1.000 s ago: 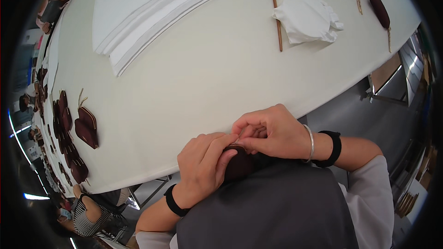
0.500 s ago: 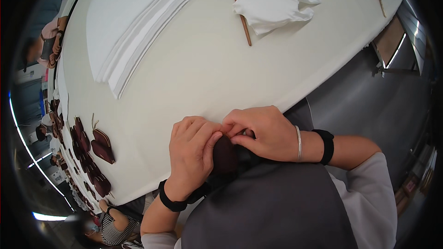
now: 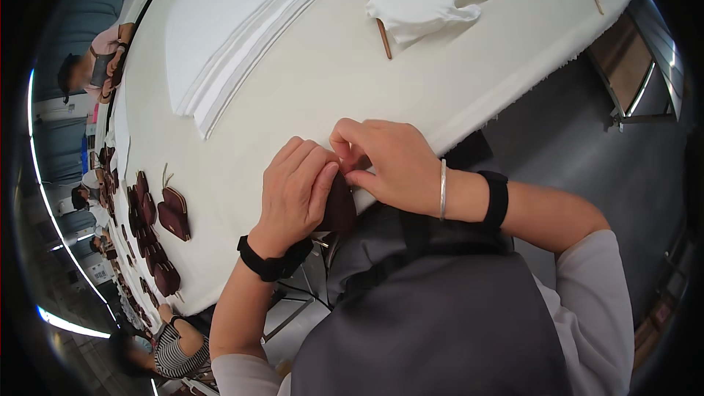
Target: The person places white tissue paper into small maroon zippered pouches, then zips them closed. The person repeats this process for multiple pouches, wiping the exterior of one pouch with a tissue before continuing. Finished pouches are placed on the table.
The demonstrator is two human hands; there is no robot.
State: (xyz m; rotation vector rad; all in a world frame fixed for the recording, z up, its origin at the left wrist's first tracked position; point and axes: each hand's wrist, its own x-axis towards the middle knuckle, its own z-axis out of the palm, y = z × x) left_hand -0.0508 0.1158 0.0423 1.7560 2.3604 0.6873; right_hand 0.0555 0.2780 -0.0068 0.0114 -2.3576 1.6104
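Observation:
A dark maroon pouch (image 3: 337,209) is held between my hands at the table's near edge, in front of the grey apron. My left hand (image 3: 297,187) wraps its far side, with the thumb pressed along its upper part. Curled at the pouch's top edge, the fingers of my right hand (image 3: 400,165) are closed in a pinch. The pinched spot is mostly hidden by the fingers, so any small part there cannot be made out.
Several maroon zippered pouches (image 3: 174,214) lie at the left on the cream-covered table (image 3: 257,125). Stacked white sheets (image 3: 235,44), a brown stick (image 3: 375,7) and a white glove (image 3: 425,4) lie farther off. Co-workers (image 3: 183,341) sit along the left side.
My hands and the pouch have moved up and slightly left in view, nearer the table. My right hand has lifted a little with its index finger more bent. The view has shifted somewhat.

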